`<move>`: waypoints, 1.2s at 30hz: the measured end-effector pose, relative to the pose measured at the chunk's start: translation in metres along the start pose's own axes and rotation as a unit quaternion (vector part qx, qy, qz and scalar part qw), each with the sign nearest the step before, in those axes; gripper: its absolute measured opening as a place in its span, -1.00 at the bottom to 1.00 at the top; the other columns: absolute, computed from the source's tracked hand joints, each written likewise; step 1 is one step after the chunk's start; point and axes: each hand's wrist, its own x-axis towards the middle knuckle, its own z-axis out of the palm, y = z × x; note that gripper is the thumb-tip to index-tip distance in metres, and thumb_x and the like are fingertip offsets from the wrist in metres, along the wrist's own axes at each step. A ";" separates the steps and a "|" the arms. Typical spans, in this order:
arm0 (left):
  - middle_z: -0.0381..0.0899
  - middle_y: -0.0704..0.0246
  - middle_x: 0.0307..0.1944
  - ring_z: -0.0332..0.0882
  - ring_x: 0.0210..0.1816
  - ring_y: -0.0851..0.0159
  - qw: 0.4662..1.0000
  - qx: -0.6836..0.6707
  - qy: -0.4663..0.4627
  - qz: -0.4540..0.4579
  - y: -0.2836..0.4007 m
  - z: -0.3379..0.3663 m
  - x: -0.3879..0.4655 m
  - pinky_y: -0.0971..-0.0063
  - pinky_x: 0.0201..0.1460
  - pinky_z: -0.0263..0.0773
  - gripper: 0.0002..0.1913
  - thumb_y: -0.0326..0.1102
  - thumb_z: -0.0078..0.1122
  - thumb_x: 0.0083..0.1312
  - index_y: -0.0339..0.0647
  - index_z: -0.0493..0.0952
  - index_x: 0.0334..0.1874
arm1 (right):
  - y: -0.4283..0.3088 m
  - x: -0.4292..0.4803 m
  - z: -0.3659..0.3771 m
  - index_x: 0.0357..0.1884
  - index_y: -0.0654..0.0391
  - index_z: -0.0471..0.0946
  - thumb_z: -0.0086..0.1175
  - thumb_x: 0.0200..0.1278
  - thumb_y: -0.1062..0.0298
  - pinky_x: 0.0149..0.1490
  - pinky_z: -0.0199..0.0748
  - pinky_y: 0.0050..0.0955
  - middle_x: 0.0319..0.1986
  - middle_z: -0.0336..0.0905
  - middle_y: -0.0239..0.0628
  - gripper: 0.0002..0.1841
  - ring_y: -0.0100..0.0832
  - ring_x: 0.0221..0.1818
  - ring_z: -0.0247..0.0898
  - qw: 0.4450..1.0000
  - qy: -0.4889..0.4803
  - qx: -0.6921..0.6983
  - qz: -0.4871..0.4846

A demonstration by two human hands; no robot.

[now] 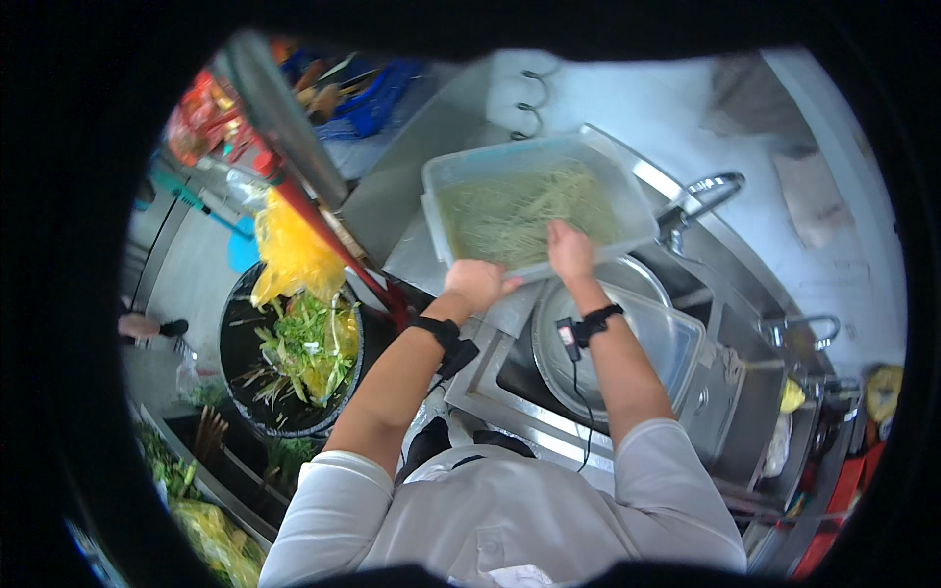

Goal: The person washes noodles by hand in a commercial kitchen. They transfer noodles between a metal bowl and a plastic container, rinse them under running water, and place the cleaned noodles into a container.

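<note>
Straight ahead, a clear plastic tub (pixel 647 220) stands at the sink, holding thin, pale green strands (pixel 529 206) in liquid. My left hand (pixel 476 285) grips the near rim of the tub at its left part, thumb pointing right. At the tub's near right side, my right hand (pixel 570 253) is at the rim with its fingers curled; whether it pinches some strands cannot be made out. Below the right forearm, a round metal basin (pixel 548 367) sits in the sink, with a clear plastic lid or container (pixel 673 345) over part of it.
Chrome faucets (pixel 680 220) rise behind the sink on the right. A black bin (pixel 235 397) with leafy scraps and a yellow bag (pixel 294 242) stands at left. Crates of greens (pixel 165 463) lie lower left. A blue basket (pixel 375 103) is beyond. Another person's foot (pixel 173 328) shows at far left.
</note>
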 end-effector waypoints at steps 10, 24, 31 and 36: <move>0.41 0.09 0.11 0.36 0.16 -0.01 0.962 0.061 0.254 0.076 0.012 0.034 -0.051 0.11 0.32 0.20 -0.34 -0.29 0.28 0.11 -0.22 0.27 0.28 | -0.006 0.003 -0.005 -0.44 0.02 0.53 0.02 0.15 0.28 -0.29 0.47 0.01 -0.56 0.59 -0.08 -0.90 0.03 -0.43 0.56 0.997 0.034 -0.021 0.067; 0.53 0.12 0.01 0.49 0.04 -0.01 0.940 -0.196 0.228 -0.160 0.018 0.097 -0.264 0.24 0.13 0.43 -0.58 -0.33 0.18 0.19 -0.25 0.44 0.12 | 0.017 0.009 0.009 -0.16 0.08 0.59 -0.06 0.33 0.09 -0.17 0.44 0.01 -0.35 0.61 0.07 -0.69 0.13 -0.26 0.52 0.998 -0.009 0.013 0.059; 0.60 0.18 -0.13 0.56 -0.11 -0.01 0.890 -0.262 0.192 -0.320 0.055 0.159 -0.385 0.19 -0.04 0.48 -0.66 -0.28 0.13 0.23 -0.18 0.50 0.06 | 0.025 0.014 -0.002 -0.09 0.10 0.61 -0.22 0.37 -0.17 -0.05 0.41 -0.04 -0.21 0.64 -0.03 -0.45 0.07 -0.12 0.50 0.997 -0.073 0.033 0.021; 0.60 0.17 -0.13 0.56 -0.12 -0.03 0.829 -0.306 0.231 -0.408 0.086 0.189 -0.448 0.18 -0.06 0.48 -0.67 -0.27 0.13 0.23 -0.18 0.51 0.04 | -0.002 0.009 -0.013 -0.18 0.22 0.64 -0.31 0.32 -0.35 -0.02 0.38 -0.07 -0.22 0.64 -0.01 -0.24 0.08 -0.13 0.48 0.957 -0.269 -0.057 -0.088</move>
